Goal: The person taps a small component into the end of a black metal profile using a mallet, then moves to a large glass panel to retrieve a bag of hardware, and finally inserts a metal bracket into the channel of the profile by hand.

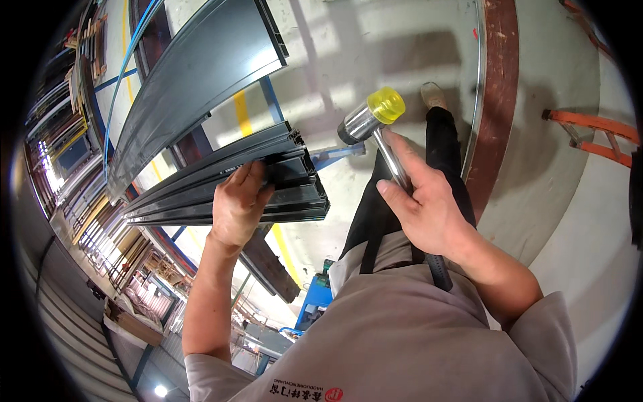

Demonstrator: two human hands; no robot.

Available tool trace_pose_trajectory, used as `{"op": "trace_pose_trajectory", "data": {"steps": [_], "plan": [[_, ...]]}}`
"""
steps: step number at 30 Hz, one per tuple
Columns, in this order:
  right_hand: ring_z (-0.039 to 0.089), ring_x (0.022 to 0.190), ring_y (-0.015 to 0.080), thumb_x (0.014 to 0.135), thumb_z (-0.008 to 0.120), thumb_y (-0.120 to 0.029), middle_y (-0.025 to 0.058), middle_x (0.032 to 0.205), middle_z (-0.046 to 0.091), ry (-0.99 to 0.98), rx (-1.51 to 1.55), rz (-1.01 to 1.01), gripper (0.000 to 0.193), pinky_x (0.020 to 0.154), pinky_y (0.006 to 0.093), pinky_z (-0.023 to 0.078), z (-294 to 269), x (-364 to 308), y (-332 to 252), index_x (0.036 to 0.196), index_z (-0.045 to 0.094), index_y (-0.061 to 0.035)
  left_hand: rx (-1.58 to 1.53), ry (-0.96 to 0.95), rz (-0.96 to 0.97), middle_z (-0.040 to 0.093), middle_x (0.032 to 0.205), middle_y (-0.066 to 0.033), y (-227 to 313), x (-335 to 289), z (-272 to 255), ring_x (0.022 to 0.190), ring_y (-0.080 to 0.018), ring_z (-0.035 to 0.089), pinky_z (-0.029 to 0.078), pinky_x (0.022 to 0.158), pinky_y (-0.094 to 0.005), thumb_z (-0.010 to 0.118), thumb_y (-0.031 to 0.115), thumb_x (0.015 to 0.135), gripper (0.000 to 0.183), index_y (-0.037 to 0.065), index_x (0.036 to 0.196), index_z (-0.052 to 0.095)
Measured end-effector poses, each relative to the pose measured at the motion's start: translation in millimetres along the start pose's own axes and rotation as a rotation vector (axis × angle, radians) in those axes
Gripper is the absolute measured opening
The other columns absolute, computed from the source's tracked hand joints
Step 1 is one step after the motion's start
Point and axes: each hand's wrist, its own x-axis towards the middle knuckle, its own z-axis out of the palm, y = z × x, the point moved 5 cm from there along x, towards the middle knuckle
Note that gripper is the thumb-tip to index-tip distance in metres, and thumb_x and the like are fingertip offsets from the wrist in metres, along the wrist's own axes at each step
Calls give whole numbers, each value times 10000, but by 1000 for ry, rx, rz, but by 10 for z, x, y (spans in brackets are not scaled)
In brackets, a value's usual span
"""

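Note:
My right hand (432,211) grips a two-faced mallet (360,123) by its handle, the index finger stretched along the metal shaft. The mallet has a silver head with one clear yellow face and one black face, and its dark grip shows below the hand. On a bundle of long dark metal profiles (201,177), my left hand (238,208) rests near their cut ends with its fingers bent together. The fingertips lie in shadow against a profile, and whatever they pinch is too small to make out. The mallet is held up to the right of the profile ends, apart from them.
A wide dark panel (207,57) lies beyond the profiles. A dark beam (271,271) and a blue cart (313,301) are below them. An orange ladder (596,130) stands at the right, past a reddish-brown floor strip (495,87). A blue hose (115,100) hangs at the left.

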Motion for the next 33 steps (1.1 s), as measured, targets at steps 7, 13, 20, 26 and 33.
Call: {"op": "trace_pose_trajectory", "data": {"steps": [7, 13, 20, 26, 33], "plan": [[532, 599, 273, 955, 594, -75, 228, 737, 580, -102, 38, 27, 631, 681, 346, 480, -9, -19, -152, 1520, 324, 6, 10, -4, -20, 663, 1026, -174, -6, 16, 11, 869, -380, 670, 567, 729, -416, 787, 23, 733, 429, -31, 1131, 635], [596, 621, 345, 913, 618, -55, 217, 819, 597, -64, -183, -299, 701, 685, 426, 523, 85, -86, -156, 1547, 323, -31, -2, 44, -27, 667, 1046, -184, -15, -30, 31, 877, -384, 671, 568, 729, -418, 777, 13, 736, 451, -32, 1162, 635], [613, 683, 295, 781, 619, 28, 134, 812, 555, -301, -508, -474, 794, 597, 395, 529, 391, -233, -512, 1538, 409, -90, -160, 57, 34, 619, 896, -152, 16, 19, -40, 774, -372, 659, 550, 656, -404, 791, 82, 705, 381, 8, 1040, 627], [663, 648, 329, 859, 594, -77, 253, 923, 590, -449, -602, -445, 763, 559, 425, 565, 662, -249, -416, 1556, 293, -4, -67, 81, 85, 660, 986, -172, -23, -18, -1, 780, -361, 677, 566, 679, -394, 831, 126, 670, 530, -26, 1139, 636], [581, 587, 265, 850, 607, -80, 151, 840, 516, -335, -493, -531, 719, 539, 348, 538, 661, -208, -519, 1540, 409, -99, -61, 24, 23, 650, 969, -151, 1, -28, 3, 827, -359, 669, 558, 691, -401, 784, 84, 717, 428, 0, 1114, 647]]}}
